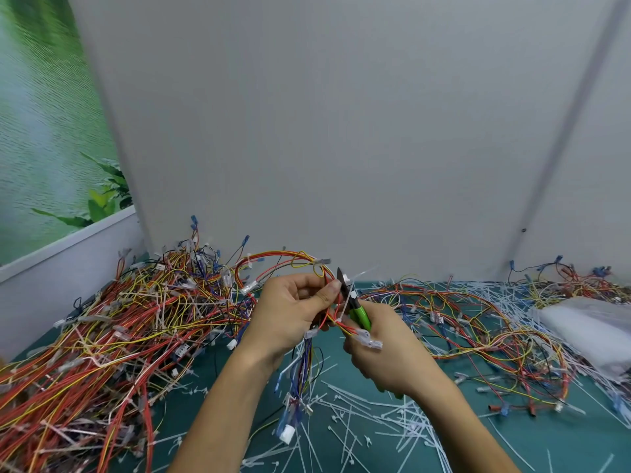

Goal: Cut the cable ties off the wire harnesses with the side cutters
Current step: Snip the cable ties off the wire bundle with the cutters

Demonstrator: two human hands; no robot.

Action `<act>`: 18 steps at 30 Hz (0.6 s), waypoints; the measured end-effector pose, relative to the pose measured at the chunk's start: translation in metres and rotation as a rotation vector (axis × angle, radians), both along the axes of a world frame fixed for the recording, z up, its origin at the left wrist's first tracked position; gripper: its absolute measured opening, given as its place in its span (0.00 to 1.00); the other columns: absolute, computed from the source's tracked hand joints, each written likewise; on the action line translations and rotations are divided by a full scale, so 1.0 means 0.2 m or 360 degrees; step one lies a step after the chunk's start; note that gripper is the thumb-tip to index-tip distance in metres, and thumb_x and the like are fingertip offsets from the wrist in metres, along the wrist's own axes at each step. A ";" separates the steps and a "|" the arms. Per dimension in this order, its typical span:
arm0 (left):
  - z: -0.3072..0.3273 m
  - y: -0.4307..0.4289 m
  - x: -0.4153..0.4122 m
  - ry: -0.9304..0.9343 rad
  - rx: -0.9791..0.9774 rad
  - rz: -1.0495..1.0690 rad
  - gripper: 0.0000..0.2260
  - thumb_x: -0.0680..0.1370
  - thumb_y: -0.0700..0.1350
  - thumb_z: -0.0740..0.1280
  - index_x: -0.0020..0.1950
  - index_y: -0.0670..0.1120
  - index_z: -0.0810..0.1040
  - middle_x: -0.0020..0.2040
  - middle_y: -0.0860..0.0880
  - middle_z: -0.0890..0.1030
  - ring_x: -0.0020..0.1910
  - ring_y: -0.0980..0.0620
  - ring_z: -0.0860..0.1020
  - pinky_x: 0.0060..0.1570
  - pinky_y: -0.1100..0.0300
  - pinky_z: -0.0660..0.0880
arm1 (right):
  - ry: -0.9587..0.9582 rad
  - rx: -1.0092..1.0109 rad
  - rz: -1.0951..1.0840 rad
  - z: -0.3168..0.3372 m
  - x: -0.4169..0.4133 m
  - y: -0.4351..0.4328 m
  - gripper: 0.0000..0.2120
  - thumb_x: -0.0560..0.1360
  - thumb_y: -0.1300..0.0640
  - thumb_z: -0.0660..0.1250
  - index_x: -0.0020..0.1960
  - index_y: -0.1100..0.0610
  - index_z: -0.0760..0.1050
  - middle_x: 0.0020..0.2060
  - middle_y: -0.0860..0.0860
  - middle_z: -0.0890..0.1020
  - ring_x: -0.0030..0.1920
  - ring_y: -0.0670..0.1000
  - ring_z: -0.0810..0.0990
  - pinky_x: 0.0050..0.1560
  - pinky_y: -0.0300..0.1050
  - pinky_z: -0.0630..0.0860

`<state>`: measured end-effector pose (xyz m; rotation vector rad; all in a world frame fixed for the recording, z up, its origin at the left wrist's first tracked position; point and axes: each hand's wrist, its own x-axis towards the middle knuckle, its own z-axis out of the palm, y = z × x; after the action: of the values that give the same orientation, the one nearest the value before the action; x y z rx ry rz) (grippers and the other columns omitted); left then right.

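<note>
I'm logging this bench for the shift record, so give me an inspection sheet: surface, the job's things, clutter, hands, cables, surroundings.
Surface: teal table top, largely covered.
Job's things: green-handled side cutters, blades up beside the held harness, whose wires hang below the hands.
Clutter: cut cable ties strewn in front of and to the right of the person; clear plastic bag at the right edge.
Hands: left hand grips the held harness; right hand grips the side cutters.
Cables: dense harness pile on the left; looser harnesses on the right.
Surroundings: grey partition behind; leafy green picture on the left.
</note>
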<state>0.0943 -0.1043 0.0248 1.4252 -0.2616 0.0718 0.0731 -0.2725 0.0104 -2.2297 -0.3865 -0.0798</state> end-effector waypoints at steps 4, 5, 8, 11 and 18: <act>0.00 0.00 0.00 0.0018 0.0006 0.0008 0.11 0.70 0.47 0.74 0.47 0.41 0.85 0.37 0.44 0.86 0.31 0.53 0.82 0.31 0.62 0.78 | -0.0043 -0.0014 0.0036 0.02 -0.01 0.01 0.10 0.82 0.53 0.63 0.44 0.55 0.71 0.31 0.54 0.75 0.29 0.53 0.69 0.28 0.42 0.69; -0.01 0.00 0.00 0.0024 -0.0003 0.0008 0.11 0.70 0.46 0.74 0.47 0.40 0.85 0.37 0.44 0.86 0.30 0.53 0.82 0.31 0.63 0.78 | -0.0060 -0.0020 0.0047 0.03 -0.02 0.02 0.10 0.83 0.51 0.63 0.44 0.53 0.71 0.34 0.56 0.78 0.32 0.56 0.75 0.31 0.44 0.72; -0.01 -0.01 0.01 0.0020 0.0011 0.0017 0.10 0.73 0.45 0.74 0.48 0.39 0.85 0.35 0.44 0.85 0.30 0.53 0.81 0.30 0.62 0.77 | 0.0002 0.0001 0.0024 0.04 -0.02 0.02 0.11 0.83 0.49 0.63 0.45 0.54 0.71 0.36 0.58 0.82 0.30 0.51 0.80 0.27 0.42 0.74; -0.01 0.00 0.01 0.0025 0.0040 0.0015 0.07 0.75 0.43 0.74 0.48 0.40 0.85 0.37 0.43 0.86 0.31 0.51 0.82 0.30 0.62 0.78 | 0.0170 0.0019 -0.0066 0.04 -0.02 0.01 0.13 0.83 0.52 0.61 0.42 0.55 0.69 0.27 0.59 0.78 0.21 0.49 0.73 0.20 0.40 0.69; -0.01 0.00 0.01 0.0009 0.0035 0.0029 0.04 0.77 0.41 0.73 0.48 0.41 0.85 0.38 0.44 0.86 0.32 0.53 0.82 0.31 0.62 0.78 | 0.0042 -0.0040 -0.0033 0.03 -0.01 0.02 0.15 0.83 0.49 0.63 0.46 0.61 0.71 0.33 0.61 0.81 0.21 0.46 0.75 0.23 0.37 0.68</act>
<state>0.0953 -0.1051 0.0234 1.4497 -0.2456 0.0800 0.0707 -0.2679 0.0167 -2.2577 -0.3518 -0.0567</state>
